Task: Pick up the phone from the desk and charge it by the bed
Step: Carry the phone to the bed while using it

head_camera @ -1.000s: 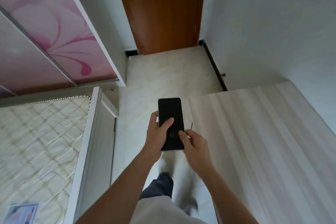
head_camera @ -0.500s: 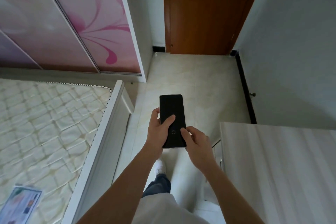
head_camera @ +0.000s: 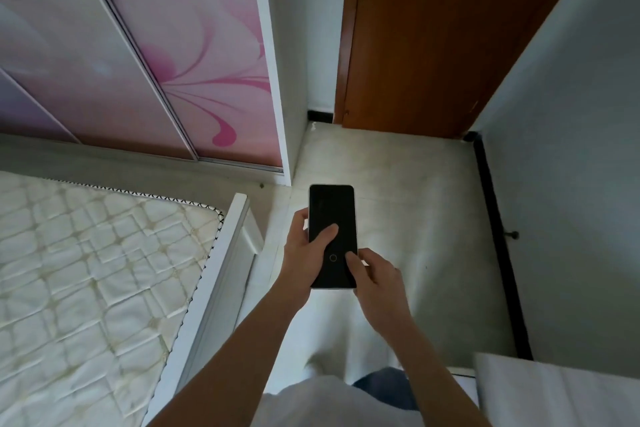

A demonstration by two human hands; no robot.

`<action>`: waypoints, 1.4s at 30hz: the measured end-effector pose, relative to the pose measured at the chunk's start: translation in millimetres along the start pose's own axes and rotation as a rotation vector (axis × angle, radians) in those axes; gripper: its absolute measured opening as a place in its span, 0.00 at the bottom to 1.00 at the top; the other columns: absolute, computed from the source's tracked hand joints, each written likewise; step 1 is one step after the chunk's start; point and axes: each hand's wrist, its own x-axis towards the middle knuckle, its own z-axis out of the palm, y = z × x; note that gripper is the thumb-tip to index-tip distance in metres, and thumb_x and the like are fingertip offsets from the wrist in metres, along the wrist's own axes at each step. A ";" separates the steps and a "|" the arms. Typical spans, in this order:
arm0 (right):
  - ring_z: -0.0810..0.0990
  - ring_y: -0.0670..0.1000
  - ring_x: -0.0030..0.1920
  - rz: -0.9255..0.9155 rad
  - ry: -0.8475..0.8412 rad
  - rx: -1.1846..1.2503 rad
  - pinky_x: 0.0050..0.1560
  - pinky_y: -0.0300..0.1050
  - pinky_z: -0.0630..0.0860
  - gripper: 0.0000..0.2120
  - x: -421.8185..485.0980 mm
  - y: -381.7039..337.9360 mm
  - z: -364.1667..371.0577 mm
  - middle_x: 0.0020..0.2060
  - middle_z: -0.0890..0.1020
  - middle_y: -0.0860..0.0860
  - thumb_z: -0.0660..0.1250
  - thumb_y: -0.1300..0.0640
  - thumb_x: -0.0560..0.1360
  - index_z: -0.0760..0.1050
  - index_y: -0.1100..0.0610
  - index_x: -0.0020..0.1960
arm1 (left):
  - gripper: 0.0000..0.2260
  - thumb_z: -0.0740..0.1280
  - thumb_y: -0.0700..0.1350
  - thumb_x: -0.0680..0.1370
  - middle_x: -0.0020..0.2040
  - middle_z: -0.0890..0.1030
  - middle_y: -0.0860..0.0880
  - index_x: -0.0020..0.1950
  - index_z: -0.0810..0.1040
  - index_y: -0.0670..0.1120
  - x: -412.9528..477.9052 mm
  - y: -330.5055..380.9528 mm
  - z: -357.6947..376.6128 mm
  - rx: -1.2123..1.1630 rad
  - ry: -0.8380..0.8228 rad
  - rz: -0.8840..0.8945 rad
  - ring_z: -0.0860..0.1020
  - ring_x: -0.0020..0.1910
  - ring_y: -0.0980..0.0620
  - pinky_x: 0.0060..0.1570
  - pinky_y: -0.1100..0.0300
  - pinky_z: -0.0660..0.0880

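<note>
A bedroom in a home. A bed (head_camera: 221, 274) with a bare quilted mattress (head_camera: 90, 270) fills the left side, and a wardrobe (head_camera: 145, 55) with sliding doors (pink flower print) stands just past it. A brown wooden door (head_camera: 433, 35) closes the far end, with pale floor tiles (head_camera: 398, 191) and plain walls (head_camera: 571, 149) between.

We count one of nearly everything, and two hands.

We see one phone (head_camera: 332, 236), two hands on it, left hand (head_camera: 306, 260) and right hand (head_camera: 379, 282), one mattress (head_camera: 86, 270), one wooden door (head_camera: 433, 38), one wardrobe (head_camera: 138, 45) with two sliding panels in view, and one desk corner (head_camera: 554, 388).
</note>
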 end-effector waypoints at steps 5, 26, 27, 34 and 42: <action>0.80 0.50 0.30 -0.013 -0.017 -0.026 0.32 0.42 0.76 0.09 60.2 -12.8 6.7 0.29 0.81 0.47 0.60 0.50 0.81 0.77 0.49 0.47 | 0.14 0.69 0.47 0.79 0.52 0.82 0.45 0.61 0.70 0.54 53.4 14.0 -4.3 0.001 0.048 -0.008 0.83 0.50 0.43 0.52 0.41 0.81; 0.77 0.37 0.29 -0.325 -0.392 -0.176 0.30 0.29 0.71 0.14 408.1 -91.1 -22.3 0.29 0.75 0.40 0.60 0.47 0.81 0.77 0.55 0.46 | 0.08 0.70 0.42 0.78 0.46 0.84 0.45 0.54 0.74 0.49 316.0 133.9 36.8 -0.172 0.520 0.031 0.85 0.38 0.50 0.34 0.55 0.82; 0.77 0.38 0.29 -0.333 -0.412 -0.182 0.31 0.29 0.71 0.15 416.9 -93.0 -17.7 0.29 0.75 0.40 0.60 0.46 0.81 0.78 0.56 0.47 | 0.09 0.70 0.42 0.78 0.46 0.84 0.45 0.55 0.74 0.49 320.6 137.0 33.7 -0.169 0.545 0.032 0.85 0.38 0.50 0.34 0.55 0.82; 0.76 0.35 0.28 -0.390 -0.589 -0.198 0.29 0.28 0.70 0.14 462.0 -113.8 29.7 0.29 0.75 0.41 0.61 0.46 0.80 0.77 0.55 0.46 | 0.09 0.71 0.41 0.77 0.48 0.83 0.40 0.54 0.74 0.46 348.5 145.8 -8.1 -0.209 0.722 0.033 0.83 0.43 0.43 0.46 0.44 0.82; 0.80 0.38 0.35 -0.483 -0.762 -0.244 0.33 0.31 0.73 0.12 531.8 -162.1 111.5 0.31 0.79 0.41 0.61 0.45 0.80 0.75 0.50 0.44 | 0.08 0.72 0.43 0.76 0.46 0.83 0.40 0.50 0.74 0.49 412.0 160.7 -85.9 -0.289 0.877 0.057 0.83 0.48 0.35 0.48 0.39 0.81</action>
